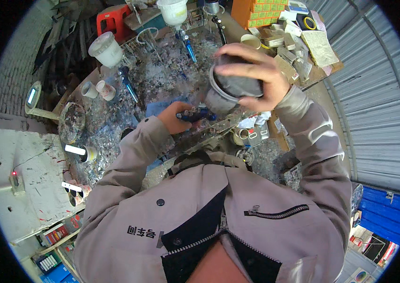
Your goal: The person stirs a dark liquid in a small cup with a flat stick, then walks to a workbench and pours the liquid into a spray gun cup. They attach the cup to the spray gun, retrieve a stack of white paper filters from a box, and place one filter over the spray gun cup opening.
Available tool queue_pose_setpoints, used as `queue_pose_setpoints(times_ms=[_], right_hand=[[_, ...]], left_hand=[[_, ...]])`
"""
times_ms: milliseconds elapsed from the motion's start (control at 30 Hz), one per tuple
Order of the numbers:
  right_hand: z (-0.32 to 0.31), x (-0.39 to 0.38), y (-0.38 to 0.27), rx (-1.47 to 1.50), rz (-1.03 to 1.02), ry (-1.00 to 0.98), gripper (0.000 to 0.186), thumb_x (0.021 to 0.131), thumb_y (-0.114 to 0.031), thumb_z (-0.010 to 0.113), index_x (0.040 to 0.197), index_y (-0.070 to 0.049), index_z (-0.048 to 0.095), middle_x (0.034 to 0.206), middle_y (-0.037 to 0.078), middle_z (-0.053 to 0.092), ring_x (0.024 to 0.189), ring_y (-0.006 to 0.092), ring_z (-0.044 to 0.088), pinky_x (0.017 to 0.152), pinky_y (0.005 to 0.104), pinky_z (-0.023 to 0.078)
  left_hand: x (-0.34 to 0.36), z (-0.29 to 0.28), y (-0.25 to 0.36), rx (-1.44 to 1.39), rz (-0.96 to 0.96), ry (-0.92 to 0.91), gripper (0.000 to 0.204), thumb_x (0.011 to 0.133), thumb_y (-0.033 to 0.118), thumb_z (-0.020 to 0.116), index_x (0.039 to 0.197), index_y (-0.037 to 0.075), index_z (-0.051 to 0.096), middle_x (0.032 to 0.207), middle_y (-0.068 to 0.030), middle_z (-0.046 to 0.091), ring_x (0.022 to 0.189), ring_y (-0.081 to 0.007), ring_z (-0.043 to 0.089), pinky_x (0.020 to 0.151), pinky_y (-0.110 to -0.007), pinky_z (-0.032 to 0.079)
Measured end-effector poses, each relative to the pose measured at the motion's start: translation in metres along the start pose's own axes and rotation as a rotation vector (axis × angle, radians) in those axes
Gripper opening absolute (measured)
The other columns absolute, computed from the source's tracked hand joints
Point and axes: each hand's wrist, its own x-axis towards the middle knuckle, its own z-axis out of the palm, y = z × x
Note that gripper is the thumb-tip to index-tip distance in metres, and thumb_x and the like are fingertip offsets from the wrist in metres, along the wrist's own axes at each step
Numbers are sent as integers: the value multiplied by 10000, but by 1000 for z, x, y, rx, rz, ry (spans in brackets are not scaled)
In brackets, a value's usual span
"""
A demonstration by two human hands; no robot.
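Observation:
Over the front of the paint-spattered workbench, my left hand is closed on a dark blue spray gun. My right hand is wrapped round a grey translucent cup at its upper part, fingers across its top. The cup sits just above the spray gun; whether they are joined is hard to tell. Behind them stand two more blue spray guns on the bench, one at left and one at the back.
The bench holds white pots, small cups, a scale display and a round can. A red stool stands behind. An orange box, papers and clutter fill the right end, beside a corrugated wall.

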Motion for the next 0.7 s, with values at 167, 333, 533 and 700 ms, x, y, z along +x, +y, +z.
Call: queue_pose_setpoints(times_ms=[167,333,533,700], right_hand=[[29,-44,-1,720,478,866,806,995,-625,473,1503,-3,542,1437,191,641,1355,352,602,1156,466,455],[63,-108,0,1411,634,1354,752,1035,-606,399,1502,-30,525,1461,208,613,1364,427,582,1097,601,511],[115,-160,-20,1530,966,1384,659,1037,-669,374,1419,-186,609,1323,55,697,1113,289,670,709,425,522],[111,-158,-26,1435,1054,1329,584,1075,-602,403,1389,-160,622,1340,56,698,1187,274,664,870,441,533]], left_hand=[[-12,8,-18,63,51,225,528,811,29,833,1300,25,633,1212,-146,742,1132,-239,723,1009,-391,561],[-13,-7,-5,197,82,281,463,829,62,799,1269,7,666,1135,-160,753,1063,-272,738,982,-377,567],[-16,-31,19,534,-68,387,533,819,98,823,1299,-8,620,1151,-201,741,1072,-342,730,948,-434,570],[-15,-44,15,679,-84,353,575,780,105,827,1302,8,607,1181,-231,727,1129,-412,703,974,-460,562]])
